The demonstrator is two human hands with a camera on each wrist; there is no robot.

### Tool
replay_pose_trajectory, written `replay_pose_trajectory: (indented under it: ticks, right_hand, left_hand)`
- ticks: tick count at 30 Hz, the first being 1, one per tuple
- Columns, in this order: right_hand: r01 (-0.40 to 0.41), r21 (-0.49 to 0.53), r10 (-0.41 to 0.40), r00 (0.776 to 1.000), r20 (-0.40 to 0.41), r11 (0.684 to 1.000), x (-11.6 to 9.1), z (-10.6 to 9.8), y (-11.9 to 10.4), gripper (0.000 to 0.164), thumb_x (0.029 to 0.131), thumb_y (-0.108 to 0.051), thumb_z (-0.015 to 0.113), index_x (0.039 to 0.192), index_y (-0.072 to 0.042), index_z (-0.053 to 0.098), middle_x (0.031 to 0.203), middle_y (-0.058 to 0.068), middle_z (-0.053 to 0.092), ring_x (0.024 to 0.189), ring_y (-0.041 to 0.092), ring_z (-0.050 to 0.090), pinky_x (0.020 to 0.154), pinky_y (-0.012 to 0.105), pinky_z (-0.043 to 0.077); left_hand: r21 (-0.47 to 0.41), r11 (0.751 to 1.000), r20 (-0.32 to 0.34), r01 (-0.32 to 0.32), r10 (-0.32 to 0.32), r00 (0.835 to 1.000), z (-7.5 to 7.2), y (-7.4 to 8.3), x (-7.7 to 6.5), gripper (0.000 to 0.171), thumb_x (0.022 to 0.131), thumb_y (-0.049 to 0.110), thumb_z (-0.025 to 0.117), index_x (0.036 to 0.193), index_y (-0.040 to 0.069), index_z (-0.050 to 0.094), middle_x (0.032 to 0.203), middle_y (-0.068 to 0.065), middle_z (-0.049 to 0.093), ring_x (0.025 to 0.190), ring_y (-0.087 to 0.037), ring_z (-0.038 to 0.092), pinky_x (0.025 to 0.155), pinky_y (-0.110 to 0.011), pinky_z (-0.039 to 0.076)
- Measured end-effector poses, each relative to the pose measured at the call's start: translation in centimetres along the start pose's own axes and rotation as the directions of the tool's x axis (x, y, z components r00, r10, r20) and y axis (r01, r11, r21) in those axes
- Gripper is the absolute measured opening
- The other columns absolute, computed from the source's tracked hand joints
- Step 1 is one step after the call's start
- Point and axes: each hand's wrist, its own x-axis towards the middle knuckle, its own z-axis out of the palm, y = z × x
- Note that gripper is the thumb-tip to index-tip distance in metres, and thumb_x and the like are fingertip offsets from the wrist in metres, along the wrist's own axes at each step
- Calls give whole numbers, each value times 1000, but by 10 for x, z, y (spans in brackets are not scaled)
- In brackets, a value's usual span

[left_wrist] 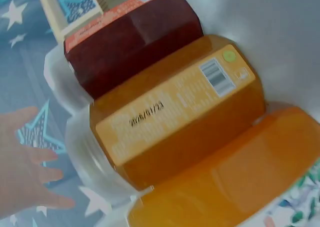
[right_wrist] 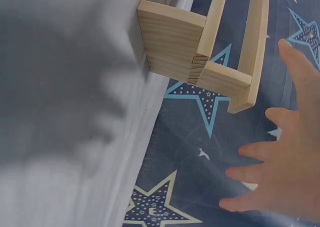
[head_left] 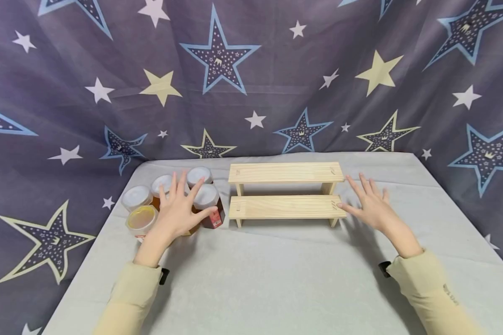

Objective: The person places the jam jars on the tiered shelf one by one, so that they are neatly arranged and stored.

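Several lidded jars stand in a cluster at the left of the table in the head view, one with a yellowish lid and a dark red one nearest the shelf. My left hand is spread over them, its fingers extended and nothing gripped. The left wrist view shows the dark red jar, an amber jar with a yellow label, and an orange jar. A two-tier wooden shelf stands mid-table. Beside its right end hovers my right hand, fingers spread and holding nothing.
A pale grey cloth covers the table. Behind and at both sides hangs a dark curtain with stars. The jars stand close together, just left of the shelf.
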Motion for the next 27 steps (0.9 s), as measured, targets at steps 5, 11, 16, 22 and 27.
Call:
replay_pose_trajectory:
  ticks: [5, 11, 16, 22, 27]
  right_hand:
    - [-4, 114, 6, 1000, -19, 993, 0, 4, 5, 83, 85, -48, 50, 143, -16, -1, 143, 27, -1, 125, 51, 6, 94, 66, 3]
    - [-1, 270, 6, 1000, -18, 963, 3, 10, 10, 81, 87, -40, 51, 142, -5, 4, 141, 30, 8, 126, 48, 11, 98, 60, 13]
    - [-15, 325, 15, 1000, 1, 946, 5, 15, 15, 72, 89, -38, 48, 139, 2, 17, 138, 32, 20, 120, 49, 26, 96, 57, 24]
    - [-11, 459, -4, 999, 32, 889, 9, 24, 20, 61, 89, -31, 49, 135, 3, 27, 134, 30, 29, 112, 46, 41, 87, 52, 38]
    - [14, 550, -30, 999, 19, 835, 12, 29, 18, 51, 89, -18, 52, 129, 9, 37, 127, 29, 40, 99, 35, 56, 83, 38, 45]
  left_hand:
    - [-102, 995, -91, -1, -8, 996, -6, -6, -14, 74, 77, 57, 54, 134, 14, 37, 143, -24, 11, 130, -42, 7, 96, -63, 3]
    - [-174, 984, -254, -45, 0, 967, -7, -16, -28, 61, 76, 44, 64, 123, 9, 49, 138, -25, 23, 127, -42, 17, 97, -61, 7]
    - [-220, 973, -335, -75, -3, 942, -8, -27, -39, 55, 74, 35, 68, 119, 7, 53, 135, -27, 27, 125, -44, 21, 96, -60, 11]
    - [-257, 965, -368, -56, -44, 929, -8, -41, -52, 52, 71, 24, 73, 114, 2, 56, 131, -28, 33, 123, -43, 24, 95, -60, 13]
    - [-299, 954, -343, -6, -102, 934, -10, -49, -59, 52, 70, 20, 73, 115, 2, 55, 131, -28, 32, 120, -47, 26, 94, -61, 13]
